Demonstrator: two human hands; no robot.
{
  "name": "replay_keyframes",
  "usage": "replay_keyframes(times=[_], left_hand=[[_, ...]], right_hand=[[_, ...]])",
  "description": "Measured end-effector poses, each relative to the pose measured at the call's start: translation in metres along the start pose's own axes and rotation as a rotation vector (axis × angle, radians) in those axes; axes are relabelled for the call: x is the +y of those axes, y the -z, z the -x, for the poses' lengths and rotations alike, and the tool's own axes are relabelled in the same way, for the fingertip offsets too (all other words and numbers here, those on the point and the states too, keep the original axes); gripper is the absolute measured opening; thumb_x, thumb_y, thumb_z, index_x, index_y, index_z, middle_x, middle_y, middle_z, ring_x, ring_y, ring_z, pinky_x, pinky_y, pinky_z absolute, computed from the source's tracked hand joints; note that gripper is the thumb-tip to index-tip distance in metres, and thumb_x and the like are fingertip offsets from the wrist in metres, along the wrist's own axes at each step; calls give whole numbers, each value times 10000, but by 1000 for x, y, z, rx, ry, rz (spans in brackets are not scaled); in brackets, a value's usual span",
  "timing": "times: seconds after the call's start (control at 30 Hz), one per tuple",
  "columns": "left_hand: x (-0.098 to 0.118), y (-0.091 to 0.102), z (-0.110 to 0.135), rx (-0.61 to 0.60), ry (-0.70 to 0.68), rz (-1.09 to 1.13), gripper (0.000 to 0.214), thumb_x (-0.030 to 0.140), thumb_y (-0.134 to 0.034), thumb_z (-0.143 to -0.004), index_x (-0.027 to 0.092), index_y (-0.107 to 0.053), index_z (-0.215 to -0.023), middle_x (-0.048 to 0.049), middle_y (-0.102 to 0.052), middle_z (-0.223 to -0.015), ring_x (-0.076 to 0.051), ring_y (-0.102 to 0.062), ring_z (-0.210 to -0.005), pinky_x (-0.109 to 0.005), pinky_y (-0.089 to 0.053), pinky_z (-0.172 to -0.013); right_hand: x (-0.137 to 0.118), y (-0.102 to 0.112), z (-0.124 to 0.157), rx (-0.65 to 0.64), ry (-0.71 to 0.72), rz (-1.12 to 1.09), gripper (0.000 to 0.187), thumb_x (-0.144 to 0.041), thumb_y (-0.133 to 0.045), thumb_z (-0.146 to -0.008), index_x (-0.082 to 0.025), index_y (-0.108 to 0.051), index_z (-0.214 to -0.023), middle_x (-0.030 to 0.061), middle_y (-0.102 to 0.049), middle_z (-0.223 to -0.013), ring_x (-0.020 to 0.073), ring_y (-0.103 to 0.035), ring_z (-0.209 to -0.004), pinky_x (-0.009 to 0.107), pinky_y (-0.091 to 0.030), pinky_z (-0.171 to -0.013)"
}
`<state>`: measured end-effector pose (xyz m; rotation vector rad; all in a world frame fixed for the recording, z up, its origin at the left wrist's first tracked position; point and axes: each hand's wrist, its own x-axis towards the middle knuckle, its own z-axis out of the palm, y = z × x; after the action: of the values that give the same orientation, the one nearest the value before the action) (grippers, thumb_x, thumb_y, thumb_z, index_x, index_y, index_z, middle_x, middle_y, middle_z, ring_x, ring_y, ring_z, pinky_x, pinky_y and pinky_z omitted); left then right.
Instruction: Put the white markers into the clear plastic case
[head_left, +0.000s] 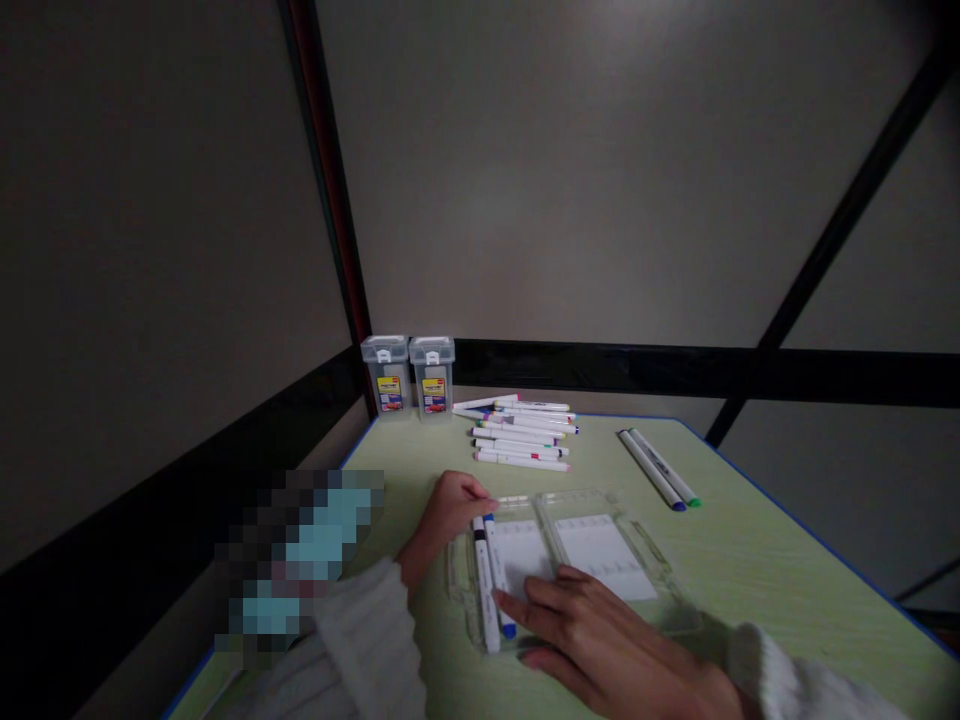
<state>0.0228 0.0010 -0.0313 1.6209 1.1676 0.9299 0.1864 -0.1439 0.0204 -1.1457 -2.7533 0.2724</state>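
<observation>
Markers: laid side by side in the clear case; seemingly light, stiff, slick; best held mid-barrel.
Left hand: bent at their tops; pinch cannot be told.
Right hand: loosely spread over the case.

The clear case lies open; two white markers fill its left edge.

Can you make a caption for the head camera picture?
Left hand and right hand at an open clear case with two markers inside, loose markers and two lidded boxes behind.
</observation>
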Motion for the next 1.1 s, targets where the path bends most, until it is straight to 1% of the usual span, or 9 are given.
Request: replay_keyframes(times=[0.1, 0.33, 0.53, 0.67, 0.87, 1.1], left_hand=[[-2, 0, -1, 5, 7, 16, 136, 204, -664, -498, 110, -577, -545, 10, -569, -493, -109, -521, -516, -214, -394, -515], [1, 2, 0, -13, 24, 0, 152, 217, -672, -499, 105, -594, -567, 2, -581, -505, -119, -538, -526, -217, -396, -507], [5, 3, 0, -20, 33, -25, 146, 213, -673, -499, 103, -606, -567, 5, -583, -497, -115, -537, -513, -214, -394, -498], [10, 3, 1, -43, 38, -32, 125, 198, -666, -501, 103, -603, -553, 5, -586, -487, -115, -538, -501, -214, -400, -500], [18, 1, 7, 14, 10, -80, 103, 193, -650, -527, 104, -603, -552, -21, -613, -526, -121, -552, -521, -218, -412, -514], [27, -1, 16, 82, -80, -230, 120, 223, -616, -576, 106, -598, -553, -39, -617, -552, -134, -563, -541, -223, -409, -523]], right_hand=[[-1, 2, 1, -12, -7, -21, 394, -274, -431, -865, -199, -423, -1251, 59, -573, -1067, 204, -540, -947, 353, -362, -882], [-2, 4, 0, -24, -9, -50, 378, -268, -412, -874, -185, -434, -1242, 70, -578, -1071, 204, -535, -970, 355, -352, -891], [-2, 6, -1, -24, -2, -48, 359, -272, -409, -870, -203, -444, -1221, 54, -588, -1029, 203, -550, -910, 352, -388, -823], [-1, 6, 0, -26, 8, -33, 374, -278, -397, -875, -203, -422, -1240, 53, -593, -1012, 205, -555, -892, 364, -389, -817], [3, -2, 1, -19, 9, 1, 401, -293, -391, -879, -170, -409, -1260, 72, -606, -1005, 211, -563, -881, 370, -387, -831], [3, -3, 1, 8, 9, 28, 404, -324, -384, -881, -176, -409, -1256, 68, -610, -969, 215, -567, -841, 349, -428, -748]])
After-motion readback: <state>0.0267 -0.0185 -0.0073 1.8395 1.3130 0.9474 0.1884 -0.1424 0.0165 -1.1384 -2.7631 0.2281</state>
